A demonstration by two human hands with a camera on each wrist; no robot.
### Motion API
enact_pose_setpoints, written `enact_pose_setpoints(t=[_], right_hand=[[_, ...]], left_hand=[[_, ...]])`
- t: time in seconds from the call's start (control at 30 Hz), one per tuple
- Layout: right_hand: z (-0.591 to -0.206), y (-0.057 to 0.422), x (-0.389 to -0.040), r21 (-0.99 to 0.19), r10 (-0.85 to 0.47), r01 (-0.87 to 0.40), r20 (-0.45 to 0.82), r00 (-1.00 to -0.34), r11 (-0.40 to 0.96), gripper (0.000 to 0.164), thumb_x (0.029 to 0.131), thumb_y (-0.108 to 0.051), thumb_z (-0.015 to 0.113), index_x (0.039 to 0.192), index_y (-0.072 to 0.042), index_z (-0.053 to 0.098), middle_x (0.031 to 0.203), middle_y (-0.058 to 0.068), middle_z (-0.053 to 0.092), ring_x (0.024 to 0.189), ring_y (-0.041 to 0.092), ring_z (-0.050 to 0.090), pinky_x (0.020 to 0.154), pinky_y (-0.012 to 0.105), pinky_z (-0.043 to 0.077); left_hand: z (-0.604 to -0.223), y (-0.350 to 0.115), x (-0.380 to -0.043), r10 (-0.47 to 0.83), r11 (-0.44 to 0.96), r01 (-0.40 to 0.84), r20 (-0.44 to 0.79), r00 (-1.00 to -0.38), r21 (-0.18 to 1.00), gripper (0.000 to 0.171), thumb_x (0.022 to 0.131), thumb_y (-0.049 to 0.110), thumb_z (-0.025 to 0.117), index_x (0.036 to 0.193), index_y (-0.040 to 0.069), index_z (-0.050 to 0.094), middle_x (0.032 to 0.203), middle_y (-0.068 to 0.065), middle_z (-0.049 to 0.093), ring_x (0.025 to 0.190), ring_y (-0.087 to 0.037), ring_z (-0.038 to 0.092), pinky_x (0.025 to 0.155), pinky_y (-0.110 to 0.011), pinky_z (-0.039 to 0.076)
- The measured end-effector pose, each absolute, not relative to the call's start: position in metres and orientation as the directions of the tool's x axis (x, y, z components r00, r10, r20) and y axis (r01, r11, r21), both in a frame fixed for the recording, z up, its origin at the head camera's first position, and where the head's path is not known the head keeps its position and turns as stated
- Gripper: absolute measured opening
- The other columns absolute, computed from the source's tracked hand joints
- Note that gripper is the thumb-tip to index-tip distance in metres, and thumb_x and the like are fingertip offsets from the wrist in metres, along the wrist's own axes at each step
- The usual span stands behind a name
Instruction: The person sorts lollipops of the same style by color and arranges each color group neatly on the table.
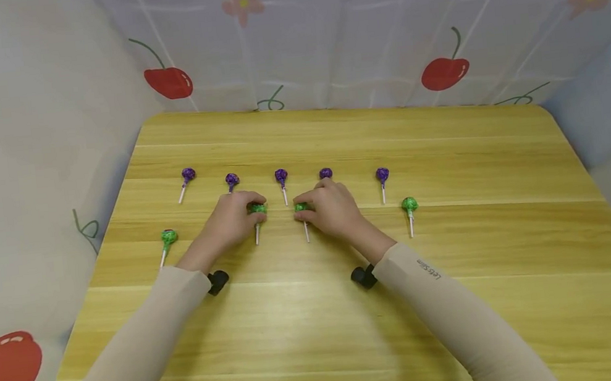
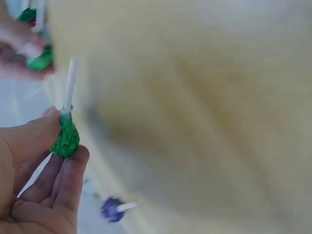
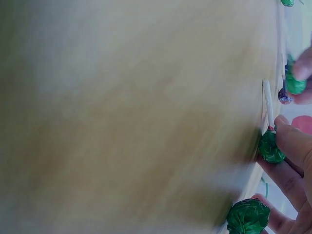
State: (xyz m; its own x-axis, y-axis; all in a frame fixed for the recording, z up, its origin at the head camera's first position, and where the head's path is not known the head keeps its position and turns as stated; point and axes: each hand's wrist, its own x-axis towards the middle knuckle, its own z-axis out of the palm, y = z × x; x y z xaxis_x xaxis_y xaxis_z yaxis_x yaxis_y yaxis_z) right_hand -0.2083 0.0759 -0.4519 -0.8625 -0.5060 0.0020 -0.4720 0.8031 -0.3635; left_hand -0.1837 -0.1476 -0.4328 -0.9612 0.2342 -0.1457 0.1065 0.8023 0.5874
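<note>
My left hand [image 1: 234,218] pinches a green-wrapped lollipop [image 2: 66,136] by its round head between thumb and fingers, its white stick pointing toward me. A short gap to the right, my right hand [image 1: 332,206] grips another green lollipop [image 3: 272,145] in the same way, its stick also toward me. Behind the hands runs a row of purple lollipops. One [image 1: 281,175] lies just beyond the gap between the hands; another [image 1: 326,173] is partly hidden by my right hand, and a third [image 1: 232,179] by my left.
A green lollipop [image 1: 168,236] lies left of my left forearm, another [image 1: 409,204] right of my right hand. Purple lollipops lie at the row's left end [image 1: 188,174] and right end [image 1: 382,175]. Cherry-printed curtains [image 1: 323,39] border the wooden table [image 1: 310,345].
</note>
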Motion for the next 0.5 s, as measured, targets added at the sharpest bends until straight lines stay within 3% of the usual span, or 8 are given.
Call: enact_pose_setpoints(t=[0.27, 0.5], right_hand=[[-0.453, 0.075, -0.207, -0.372, -0.51, -0.477, 0.012, -0.86, 0.796, 0.031, 0.092, -0.041, 0.07, 0.119, -0.027, 0.074, 0.111, -0.005, 0.076, 0.112, 0.025, 0.056, 0.09, 0.043, 0.046], [-0.453, 0.076, -0.207, -0.382, -0.509, -0.481, 0.033, -0.86, 0.789, 0.03, 0.091, -0.039, 0.071, 0.118, -0.025, 0.075, 0.109, -0.004, 0.076, 0.111, 0.025, 0.057, 0.09, 0.044, 0.047]], left_hand=[[-0.408, -0.165, -0.17, 0.223, 0.782, 0.101, -0.125, -0.967, 0.615, 0.031, 0.096, 0.018, 0.067, 0.125, 0.009, 0.068, 0.123, -0.007, 0.069, 0.115, -0.029, 0.063, 0.096, -0.046, 0.053], [-0.408, -0.195, -0.154, 0.178, 0.766, 0.026, -0.173, -0.969, 0.643, 0.029, 0.094, 0.019, 0.069, 0.122, 0.01, 0.07, 0.12, -0.008, 0.071, 0.111, -0.029, 0.065, 0.094, -0.047, 0.054]])
